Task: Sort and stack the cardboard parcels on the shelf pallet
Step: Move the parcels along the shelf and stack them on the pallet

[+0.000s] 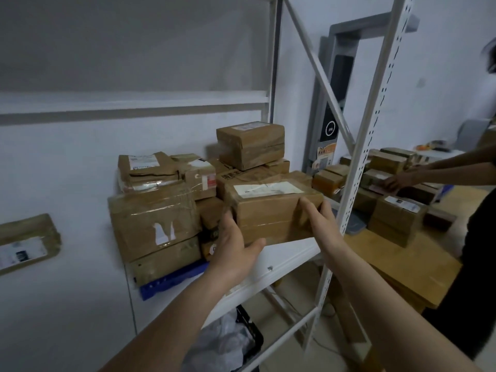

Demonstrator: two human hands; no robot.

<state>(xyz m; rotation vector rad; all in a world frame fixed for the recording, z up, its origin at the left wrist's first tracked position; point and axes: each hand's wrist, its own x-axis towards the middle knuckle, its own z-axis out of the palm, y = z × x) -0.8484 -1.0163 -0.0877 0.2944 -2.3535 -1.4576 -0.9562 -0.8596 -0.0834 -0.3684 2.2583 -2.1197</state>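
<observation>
White metal shelf [290, 253] w/ a pile of taped cardboard parcels on a blue pallet [171, 281], biggest box [153, 218] at the pile's left-front. Labelled parcel [273, 208] sits at the shelf's front-right edge, btw both hands. Left hand [236, 251] fingers wrapped on its left-bottom corner, right hand [320, 218] fingers clamped over its right end.

Glossy tape wraps the matt cardboard parcel [271, 210]; white painted-metal shelf [290, 253].

Brown parcel [273, 210], white label [265, 189]; blue pallet [171, 283]; white shelf [290, 253].
</observation>
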